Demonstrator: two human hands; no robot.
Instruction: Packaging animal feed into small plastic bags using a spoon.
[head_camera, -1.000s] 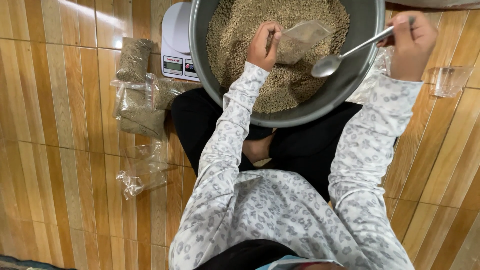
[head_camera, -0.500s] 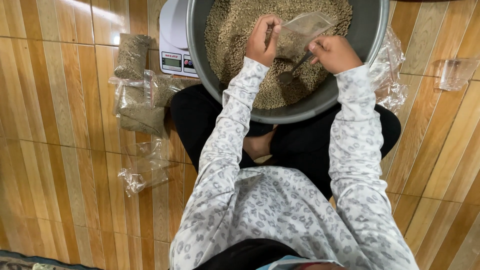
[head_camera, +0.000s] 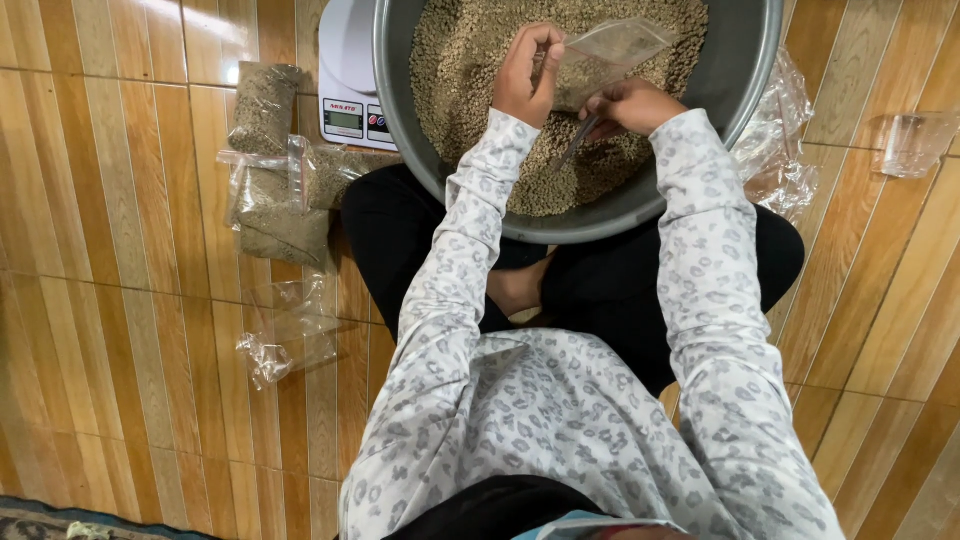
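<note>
Head view, left hand: the left hand (head_camera: 527, 75) pinches the mouth edge of a small clear bag (head_camera: 612, 50), fingers closed on the plastic, holding it up over the grey basin (head_camera: 745, 75).
Head view, right hand: the right hand (head_camera: 630, 103) is curled shut around the handle of a metal spoon (head_camera: 580, 142), which angles down toward the pale grain (head_camera: 470, 60) in the basin, just below the bag.
Bag in hand: it hangs tilted above the grain; it looks at most partly filled, though how much is inside I cannot tell.
Done so far: three filled packets (head_camera: 275, 185) lie on the wooden floor (head_camera: 130, 300) left of the basin, beside a white scale (head_camera: 350, 85).
Left to do: by my judgement much remains, since the basin holds a deep bed of grain; empty bags (head_camera: 285, 335) lie on the floor by the left knee, and more clear plastic (head_camera: 775, 150) sits to the right.
Against one second ago: then the right hand was out wide, the spoon level and clear of the bag; now it is drawn in under the bag.
Against half a second ago: the hands are close as now; the bag is tipped slightly more.
</note>
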